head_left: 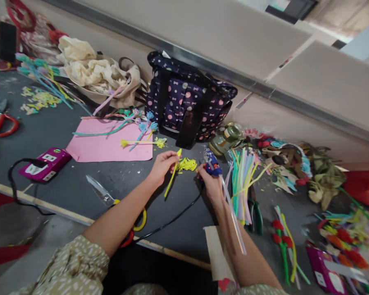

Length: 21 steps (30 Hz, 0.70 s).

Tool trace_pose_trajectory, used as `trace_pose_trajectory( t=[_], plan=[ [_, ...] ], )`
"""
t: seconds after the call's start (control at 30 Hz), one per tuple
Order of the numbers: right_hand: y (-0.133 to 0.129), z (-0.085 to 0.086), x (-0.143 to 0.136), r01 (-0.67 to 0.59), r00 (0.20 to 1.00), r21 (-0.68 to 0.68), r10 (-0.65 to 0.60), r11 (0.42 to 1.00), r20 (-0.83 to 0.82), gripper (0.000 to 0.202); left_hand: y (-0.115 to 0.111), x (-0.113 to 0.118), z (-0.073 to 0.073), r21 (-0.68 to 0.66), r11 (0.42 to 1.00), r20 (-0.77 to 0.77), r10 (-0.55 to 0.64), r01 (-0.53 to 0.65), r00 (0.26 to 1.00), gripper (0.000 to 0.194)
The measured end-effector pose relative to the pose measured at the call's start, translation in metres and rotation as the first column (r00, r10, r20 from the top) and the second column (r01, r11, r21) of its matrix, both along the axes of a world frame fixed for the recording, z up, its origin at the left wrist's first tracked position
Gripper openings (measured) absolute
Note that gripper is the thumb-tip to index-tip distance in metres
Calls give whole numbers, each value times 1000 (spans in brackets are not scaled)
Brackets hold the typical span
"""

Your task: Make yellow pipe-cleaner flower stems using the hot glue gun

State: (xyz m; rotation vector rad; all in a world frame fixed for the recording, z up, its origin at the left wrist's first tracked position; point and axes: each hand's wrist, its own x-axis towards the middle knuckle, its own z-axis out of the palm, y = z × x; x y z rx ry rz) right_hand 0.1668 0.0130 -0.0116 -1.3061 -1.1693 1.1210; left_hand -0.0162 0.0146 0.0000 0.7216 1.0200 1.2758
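Pale partition panels (pixel 221 28) behind; dark tabletop (pixel 190 229), well covered, carrying all items we list.

Left hand (pixel 166 166): thumb and fingers pinched together on one fuzzy yellow stem (pixel 170 183). Stem location: at the left fingertips, just left of the yellow clippings (pixel 187 164) that lie between the hands. Long axis: aslant, the bunched tip leaning away from us and a little right, the plain tail coming back toward us and left.

Right hand (pixel 207 180): clamped around a blue glue gun (pixel 213 166). Its nozzle end, as we read it, faces away from us; the clear glue stick (pixel 233 219) trails back above the right forearm.

Step, in our judgement: stem and glue gun both in hand, the two apart. Any next move calls for a steady pinch on the stem and fingers clear of the nozzle.

Beyond the left hand, to its left: one pink sheet (pixel 103 149) with finished-looking stems. Left of the left forearm: scissors (pixel 101 191). Beyond both hands: one patterned bag (pixel 184 92). Beyond the right hand: one greenish jar (pixel 227 139). Right of the right hand: one pastel stem bundle (pixel 242 188).
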Motion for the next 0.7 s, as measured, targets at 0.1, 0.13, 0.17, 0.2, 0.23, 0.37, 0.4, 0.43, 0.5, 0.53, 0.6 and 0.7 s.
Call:
trace_pose_trajectory(
  t=[0.1, 0.13, 0.17, 0.2, 0.23, 0.37, 0.4, 0.43, 0.5, 0.53, 0.6, 0.7],
  plan=[
    [1, 5, 5, 30, 980, 15, -26, 999, -196, 22, -3, 3, 0, 7, 989, -62, -150, 151, 987, 15],
    [0, 6, 6, 27, 969, 15, -22, 1000, -244, 22, -3, 3, 0, 4, 981, -88, -195, 196, 977, 16],
    [0, 8, 6, 15, 960, 9, -12, 1000, -279, 22, -4, 4, 0, -1, 971, -113, -238, 239, 965, 16],
    [0, 9, 6, -5, 954, -3, 4, 1000, -301, 21, -4, 5, 0, -8, 962, -136, -273, 274, 952, 16],
    [-1, 11, 6, -30, 950, -16, 23, 999, -312, 21, -4, 5, 0, -18, 953, -155, -300, 301, 941, 16],
    [-4, 16, 3, -116, 938, -68, 87, 991, -337, 20, -5, 7, -1, -44, 928, -223, -370, 369, 902, 16],
    [-5, 17, 3, -125, 933, -78, 90, 989, -349, 20, -5, 7, -1, -48, 925, -238, -378, 378, 895, 16],
    [-5, 18, 3, -129, 928, -86, 90, 988, -362, 20, -5, 7, -2, -52, 921, -251, -387, 387, 887, 16],
    [-5, 19, 4, -126, 922, -96, 81, 987, -379, 21, -6, 7, -2, -63, 911, -275, -408, 407, 870, 17],
    [-4, 18, 4, -124, 921, -99, 77, 987, -382, 21, -6, 7, -2, -68, 903, -287, -424, 423, 859, 18],
    [-3, 18, 4, -125, 921, -107, 75, 986, -382, 22, -7, 7, -1, -67, 886, -301, -456, 458, 838, 20],
    [-3, 16, 3, -136, 919, -110, 83, 985, -386, 23, -8, 8, 0, -51, 875, -299, -473, 481, 829, 21]
  ],
)
